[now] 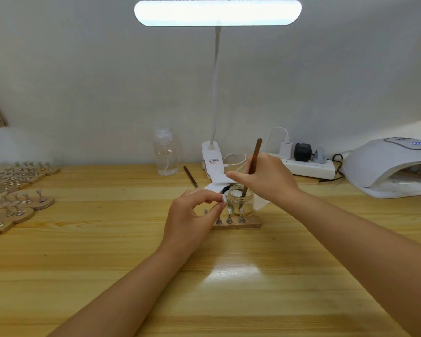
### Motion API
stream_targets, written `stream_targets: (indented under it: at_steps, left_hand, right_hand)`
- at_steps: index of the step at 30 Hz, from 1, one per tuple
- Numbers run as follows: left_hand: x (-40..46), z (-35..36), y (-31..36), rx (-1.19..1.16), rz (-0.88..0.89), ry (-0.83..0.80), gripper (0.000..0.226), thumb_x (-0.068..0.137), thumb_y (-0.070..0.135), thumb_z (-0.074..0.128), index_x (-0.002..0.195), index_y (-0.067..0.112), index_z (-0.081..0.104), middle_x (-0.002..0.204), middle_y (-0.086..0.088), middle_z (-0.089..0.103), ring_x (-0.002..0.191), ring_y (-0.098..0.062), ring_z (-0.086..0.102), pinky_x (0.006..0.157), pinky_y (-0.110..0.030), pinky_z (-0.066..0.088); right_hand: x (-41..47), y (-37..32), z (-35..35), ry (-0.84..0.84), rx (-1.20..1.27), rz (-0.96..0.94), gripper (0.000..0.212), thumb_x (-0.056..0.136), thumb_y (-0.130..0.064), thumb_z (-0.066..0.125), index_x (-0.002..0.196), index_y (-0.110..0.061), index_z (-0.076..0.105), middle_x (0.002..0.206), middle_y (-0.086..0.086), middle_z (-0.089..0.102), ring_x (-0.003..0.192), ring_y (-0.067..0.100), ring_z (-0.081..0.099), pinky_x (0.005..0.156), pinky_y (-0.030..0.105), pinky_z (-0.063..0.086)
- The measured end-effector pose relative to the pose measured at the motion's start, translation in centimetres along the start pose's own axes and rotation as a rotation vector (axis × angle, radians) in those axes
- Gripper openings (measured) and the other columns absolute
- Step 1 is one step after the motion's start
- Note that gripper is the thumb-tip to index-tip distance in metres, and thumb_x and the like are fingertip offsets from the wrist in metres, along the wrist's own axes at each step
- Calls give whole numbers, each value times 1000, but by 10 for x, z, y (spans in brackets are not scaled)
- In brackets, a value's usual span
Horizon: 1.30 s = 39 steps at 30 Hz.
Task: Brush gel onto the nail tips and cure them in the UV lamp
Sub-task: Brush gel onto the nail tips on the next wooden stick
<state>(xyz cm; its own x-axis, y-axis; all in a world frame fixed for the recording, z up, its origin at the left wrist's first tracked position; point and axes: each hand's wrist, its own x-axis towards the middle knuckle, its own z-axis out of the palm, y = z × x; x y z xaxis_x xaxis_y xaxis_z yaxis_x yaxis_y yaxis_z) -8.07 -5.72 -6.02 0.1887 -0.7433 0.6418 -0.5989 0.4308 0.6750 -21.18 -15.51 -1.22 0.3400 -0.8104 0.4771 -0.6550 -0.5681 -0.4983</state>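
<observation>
My right hand [265,176] pinches the brush [252,164], nearly upright, tip down in the jar [240,199]; my left hand [192,212] pinches a nail tip [224,198].

bright | source: desk lamp [218,12] overexposed | glare on table [233,271] | edges bowed

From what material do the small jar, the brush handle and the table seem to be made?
The small jar looks like clear glass, or possibly clear plastic: the brush tip shows through its glossy wall. The brush handle, held by the right hand, looks like dark brown wood with a smooth finish. The table looks like light wood or wood-grain laminate, glossy, since it reflects the lamp.
</observation>
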Motion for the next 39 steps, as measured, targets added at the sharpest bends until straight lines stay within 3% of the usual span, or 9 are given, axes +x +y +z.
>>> stream_targets:
  at_steps: [4, 8, 14, 19, 22, 27, 32, 35, 39]
  left_hand:
    - [1, 0, 0, -2, 9, 1, 10, 74, 5, 72, 77, 14, 71, 76, 3, 67, 80, -10, 60, 78, -14, 42]
    - [0, 1, -1, -25, 6, -4, 14, 72, 3, 73, 75, 16, 70, 79, 9, 67, 82, -3, 60, 79, -7, 41]
    - [0, 1, 1, 4, -5, 14, 30, 72, 5, 73, 70, 33, 65, 74, 18, 65, 82, -5, 61, 79, -18, 46]
    - [-1, 0, 2, 15, 2, 13, 26, 72, 5, 73, 72, 30, 66, 76, 17, 65, 83, -6, 61, 79, -16, 45]
    - [-1, 1, 1, 20, -2, 13, 21, 72, 4, 73, 74, 25, 68, 77, 16, 65, 83, -6, 60, 78, -11, 43]
    - [1, 1, -1, 26, -2, 11, 20, 72, 4, 73, 78, 23, 70, 78, 19, 64, 87, -2, 59, 76, -5, 40]
    - [1, 1, -3, 39, 35, 18, 18, 73, 3, 72, 81, 20, 71, 76, 14, 65, 75, -5, 57, 72, -10, 43]
    - [1, 2, -5, 33, 40, 17, 18, 73, 4, 71, 83, 19, 72, 77, 12, 65, 72, -5, 53, 67, -11, 42]
    - [0, 3, -5, 43, 41, 19, 17, 74, 4, 71, 83, 18, 73, 76, 12, 65, 70, -3, 52, 63, -11, 41]
  right_hand:
    - [1, 1, -6, 39, 47, 11, 43, 81, -46, 63, 68, -5, 63, 63, 9, 64, 65, 21, 63, 63, 34, 49]
    - [6, 8, -19, 112, 175, 85, 38, 81, -41, 64, 59, -11, 58, 48, -3, 58, 53, 8, 60, 65, 32, 50]
    - [6, 21, -27, 155, 287, 172, 39, 84, -38, 63, 53, -18, 50, 46, -3, 56, 54, 7, 56, 59, 25, 41]
    - [4, 25, -34, 205, 308, 191, 41, 86, -35, 61, 51, -17, 49, 44, -3, 55, 55, 9, 57, 58, 25, 40]
    - [0, 24, -38, 250, 368, 195, 40, 89, -35, 57, 56, -14, 49, 41, -4, 54, 39, -1, 50, 51, 22, 38]
    - [-28, 13, -30, 329, 594, 20, 31, 92, -35, 47, 68, -17, 55, 43, -4, 59, 33, 5, 50, 41, 16, 44]
    - [-65, 4, -6, 348, 503, -403, 21, 92, -27, 46, 91, -18, 65, 70, -17, 63, 64, -2, 63, 59, 11, 49]
    - [-66, 3, -2, 374, 427, -448, 27, 89, -24, 46, 80, -12, 69, 66, -11, 62, 65, 4, 61, 60, 11, 46]
    - [-70, 4, 2, 336, 588, -364, 37, 88, -32, 45, 64, -13, 66, 56, -12, 60, 52, 1, 58, 52, 13, 45]
